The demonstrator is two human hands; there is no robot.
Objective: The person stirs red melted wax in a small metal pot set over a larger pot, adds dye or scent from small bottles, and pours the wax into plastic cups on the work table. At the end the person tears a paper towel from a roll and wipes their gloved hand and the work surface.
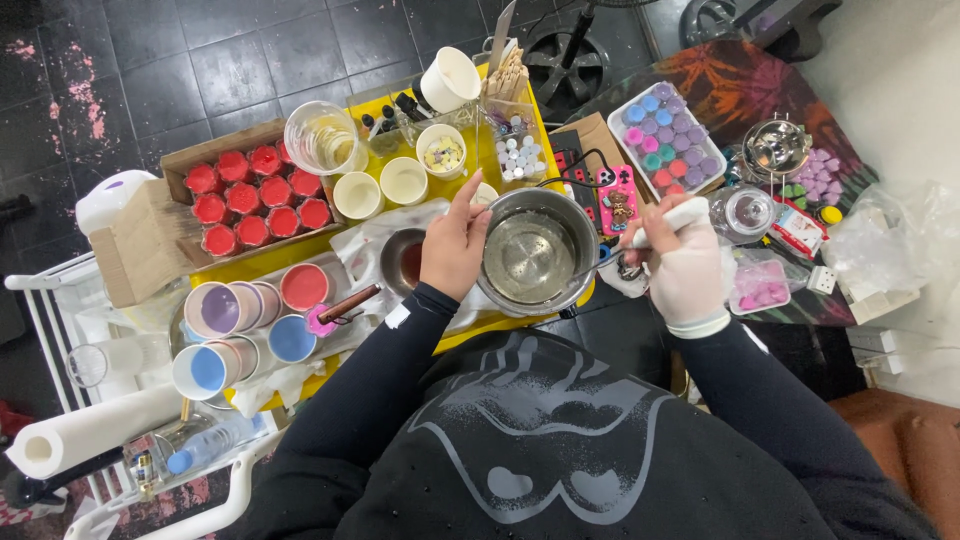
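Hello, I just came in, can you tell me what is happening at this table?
A person sits at a crowded yellow table. The bare left hand rests on the rim of a shiny metal pot holding clear liquid. The gloved right hand holds a thin tool beside the pot. Around them stand a cardboard box of red-filled cups, tins of blue, lilac and red wax, and a tray of small coloured pieces.

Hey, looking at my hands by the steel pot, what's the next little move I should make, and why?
Probably steady the steel pot with your left hand, already resting on its rim. Your gloved right hand holds a white tool beside the pot, whose clear liquid looks ready for stirring.
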